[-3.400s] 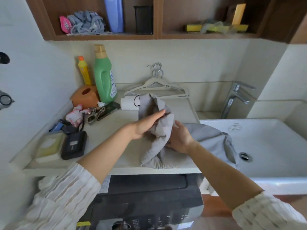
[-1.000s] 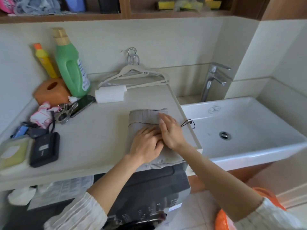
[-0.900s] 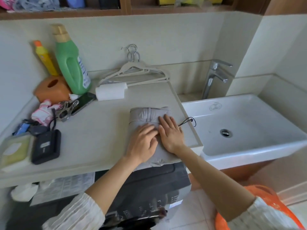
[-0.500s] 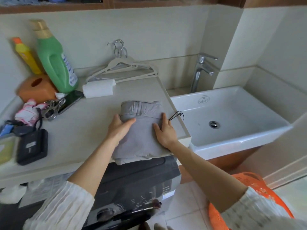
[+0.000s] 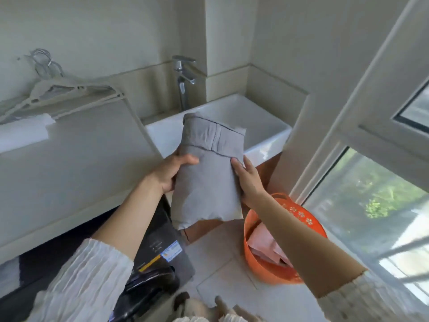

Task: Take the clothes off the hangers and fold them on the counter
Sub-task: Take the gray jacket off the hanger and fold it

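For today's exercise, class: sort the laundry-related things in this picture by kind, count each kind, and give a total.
Folded grey garment, held in both hands: 1
Pink clothes in the basket, number unclear: counted as 1 pile
Orange laundry basket: 1
Bunch of empty hangers, number unclear: counted as 1 bunch
Total: 4

I see both of my forearms bare, hands ungloved. My left sleeve point(image 5: 86, 282) is white, crinkled fabric with fine vertical pleats, pushed up near the elbow. My right sleeve point(image 5: 376, 296) matches it, ending in a slightly frilled cuff edge.
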